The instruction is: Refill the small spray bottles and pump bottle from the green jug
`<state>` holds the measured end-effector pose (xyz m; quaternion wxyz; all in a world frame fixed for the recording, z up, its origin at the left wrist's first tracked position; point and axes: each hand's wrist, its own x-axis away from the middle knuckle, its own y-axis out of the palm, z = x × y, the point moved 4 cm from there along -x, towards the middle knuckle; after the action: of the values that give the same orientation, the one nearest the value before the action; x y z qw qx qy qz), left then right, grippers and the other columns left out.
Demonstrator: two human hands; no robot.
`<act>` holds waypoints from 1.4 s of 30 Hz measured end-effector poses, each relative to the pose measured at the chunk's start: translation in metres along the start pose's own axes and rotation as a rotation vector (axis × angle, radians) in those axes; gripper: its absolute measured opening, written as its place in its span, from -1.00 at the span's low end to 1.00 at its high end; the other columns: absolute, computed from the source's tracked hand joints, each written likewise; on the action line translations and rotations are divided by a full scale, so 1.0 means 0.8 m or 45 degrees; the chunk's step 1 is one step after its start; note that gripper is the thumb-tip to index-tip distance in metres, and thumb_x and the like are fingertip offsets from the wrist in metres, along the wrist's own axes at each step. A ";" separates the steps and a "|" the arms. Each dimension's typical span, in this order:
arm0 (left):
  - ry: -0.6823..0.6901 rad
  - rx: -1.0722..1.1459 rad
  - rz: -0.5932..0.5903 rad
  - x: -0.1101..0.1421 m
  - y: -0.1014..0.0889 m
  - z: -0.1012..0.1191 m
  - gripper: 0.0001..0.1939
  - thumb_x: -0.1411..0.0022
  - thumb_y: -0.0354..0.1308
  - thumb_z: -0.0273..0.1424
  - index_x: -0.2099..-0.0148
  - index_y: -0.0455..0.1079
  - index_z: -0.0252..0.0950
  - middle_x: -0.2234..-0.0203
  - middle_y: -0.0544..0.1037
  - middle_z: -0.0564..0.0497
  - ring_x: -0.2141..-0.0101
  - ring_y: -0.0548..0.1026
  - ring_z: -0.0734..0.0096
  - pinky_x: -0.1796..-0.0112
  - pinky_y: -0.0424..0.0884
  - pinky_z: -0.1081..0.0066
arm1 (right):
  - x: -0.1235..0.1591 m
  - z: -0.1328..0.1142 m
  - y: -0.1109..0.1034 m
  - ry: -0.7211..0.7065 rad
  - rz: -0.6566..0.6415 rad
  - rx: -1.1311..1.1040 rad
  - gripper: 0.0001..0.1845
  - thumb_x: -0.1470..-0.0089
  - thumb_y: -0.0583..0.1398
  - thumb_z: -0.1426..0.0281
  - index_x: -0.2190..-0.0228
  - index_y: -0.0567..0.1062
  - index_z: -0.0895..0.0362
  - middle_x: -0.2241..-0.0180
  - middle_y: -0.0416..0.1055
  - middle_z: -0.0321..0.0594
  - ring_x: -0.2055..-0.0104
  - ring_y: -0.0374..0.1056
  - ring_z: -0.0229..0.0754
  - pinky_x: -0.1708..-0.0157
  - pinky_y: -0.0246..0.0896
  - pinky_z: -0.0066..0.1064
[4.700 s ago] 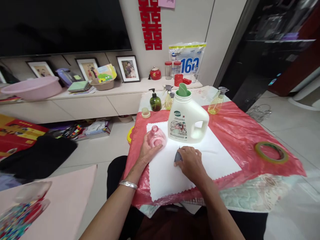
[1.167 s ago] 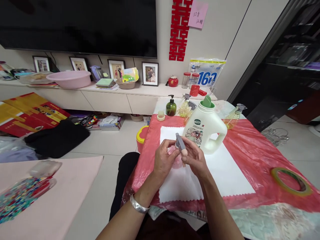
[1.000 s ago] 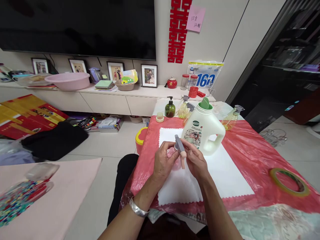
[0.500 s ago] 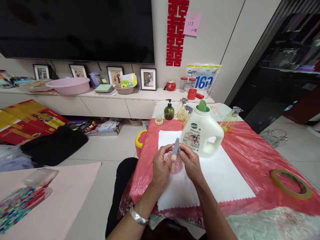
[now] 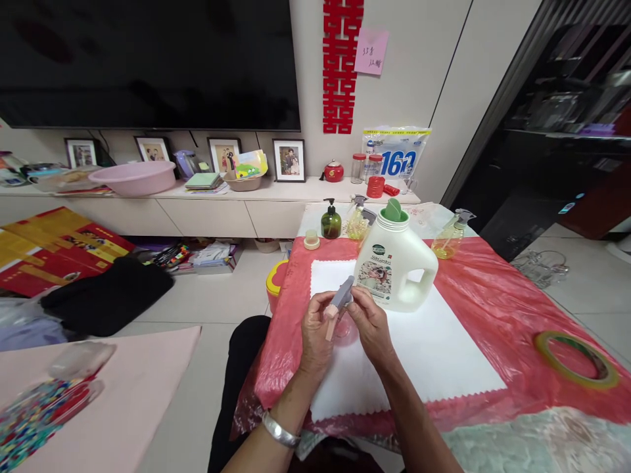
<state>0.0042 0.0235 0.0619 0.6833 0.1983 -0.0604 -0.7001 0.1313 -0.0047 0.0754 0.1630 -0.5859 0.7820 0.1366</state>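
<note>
Both hands are at a small spray bottle with a grey and pink trigger head (image 5: pixel 341 295) and a see-through pink body (image 5: pixel 347 331). My left hand (image 5: pixel 316 332) has its fingers closed around the left side of the head. From the other side, my right hand (image 5: pixel 372 326) pinches the neck area just under the head. The fingers partly hide the neck. Beneath them lies a white cloth (image 5: pixel 424 361) with a scalloped edge. Just behind the right hand stands a big white detergent jug (image 5: pixel 394 263), with a green scoop-like piece (image 5: pixel 393 210) in its mouth.
Behind the jug are a green pump bottle (image 5: pixel 331 221), a cream cap (image 5: pixel 311 239) and a clear spray bottle (image 5: pixel 357 220). Another spray bottle (image 5: pixel 449 236) stands right of the jug. A tape roll (image 5: pixel 604 374) lies on the red plastic cover (image 5: pixel 522 315). Colourful small pieces (image 5: pixel 29 414) lie on the left table.
The trigger head has turned, its pink nozzle now pointing more to the lower left and its grey end to the upper right. Both hands stay on the bottle. The view has shifted slightly.
</note>
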 end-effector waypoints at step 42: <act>0.025 -0.107 0.012 0.010 0.004 0.006 -0.66 -0.07 0.43 -0.20 0.17 0.49 -0.25 0.17 0.58 -0.04 0.11 0.53 0.25 0.01 0.41 0.29 | 0.022 0.007 0.009 0.087 0.017 -0.165 -0.60 -0.19 0.27 0.15 0.00 0.49 0.07 0.04 0.46 -0.13 -0.02 0.40 -0.07 -0.09 0.32 -0.21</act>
<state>0.0055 0.0147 0.0657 0.6949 0.1762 -0.0253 -0.6967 0.1204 -0.0154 0.0633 0.0972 -0.5941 0.7806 0.1679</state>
